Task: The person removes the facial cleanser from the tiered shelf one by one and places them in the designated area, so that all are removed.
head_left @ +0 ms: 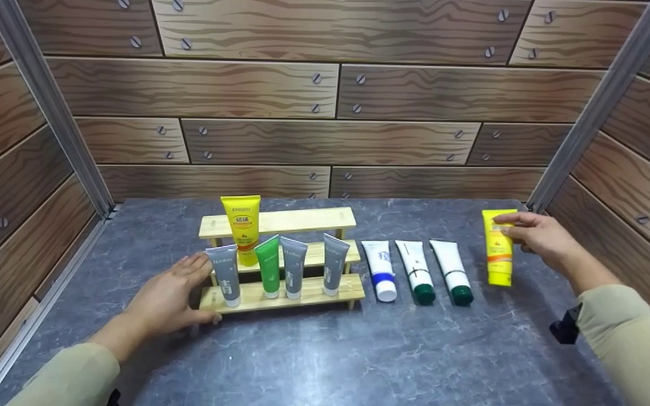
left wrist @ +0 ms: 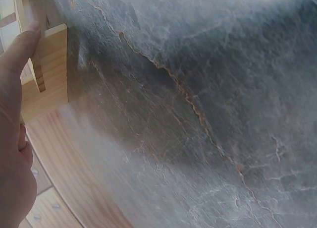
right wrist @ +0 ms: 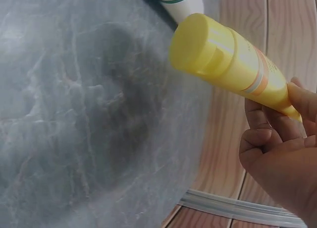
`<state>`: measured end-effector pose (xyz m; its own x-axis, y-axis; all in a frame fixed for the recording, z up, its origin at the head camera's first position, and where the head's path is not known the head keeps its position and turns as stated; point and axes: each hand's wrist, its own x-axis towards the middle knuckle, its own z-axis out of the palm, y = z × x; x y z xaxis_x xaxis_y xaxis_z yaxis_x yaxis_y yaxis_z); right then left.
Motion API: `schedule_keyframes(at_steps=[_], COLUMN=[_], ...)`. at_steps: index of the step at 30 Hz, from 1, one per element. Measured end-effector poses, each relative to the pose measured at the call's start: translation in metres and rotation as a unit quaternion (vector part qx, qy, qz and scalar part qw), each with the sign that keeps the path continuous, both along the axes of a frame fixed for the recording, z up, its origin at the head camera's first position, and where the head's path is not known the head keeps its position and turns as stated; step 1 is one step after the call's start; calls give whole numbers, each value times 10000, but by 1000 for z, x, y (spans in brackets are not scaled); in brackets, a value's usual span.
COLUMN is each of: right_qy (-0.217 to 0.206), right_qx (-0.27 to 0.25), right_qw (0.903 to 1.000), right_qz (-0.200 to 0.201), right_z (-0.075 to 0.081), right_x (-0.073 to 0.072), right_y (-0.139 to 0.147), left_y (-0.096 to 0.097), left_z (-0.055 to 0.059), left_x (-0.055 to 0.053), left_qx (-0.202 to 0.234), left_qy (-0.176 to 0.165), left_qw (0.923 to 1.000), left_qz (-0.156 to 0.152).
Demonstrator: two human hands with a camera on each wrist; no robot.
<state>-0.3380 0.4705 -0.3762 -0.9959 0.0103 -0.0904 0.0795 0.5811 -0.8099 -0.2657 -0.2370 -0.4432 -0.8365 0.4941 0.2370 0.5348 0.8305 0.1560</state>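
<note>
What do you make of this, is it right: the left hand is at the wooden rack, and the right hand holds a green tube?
One thing is wrong: the right hand holds a yellow tube, not a green one, as the right wrist view shows. The left hand is at the wooden rack, as you said.

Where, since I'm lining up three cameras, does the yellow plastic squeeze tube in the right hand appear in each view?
Head: right side, the yellow plastic squeeze tube pinched by the right hand, beyond the white tubes.
Left wrist: not in this picture.
Right wrist: upper right, slanting, its round yellow cap nearest the middle.
Shared landmark: the grey marbled tabletop, visible in all three.
</note>
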Motion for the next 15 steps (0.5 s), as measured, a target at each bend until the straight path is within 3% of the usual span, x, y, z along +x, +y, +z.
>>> schedule_keyframes(at_steps=[15], right_qy=[-466], right_qx=[-128], right_qw=[9988], right_qz=[13], right_z=[-28], right_x=[0], right_y=[5], left_y=[0], left_z=[-1], left_x=[-2], left_qx=[-41], left_qy=[-39], left_qw=[10000], left_qz=[57])
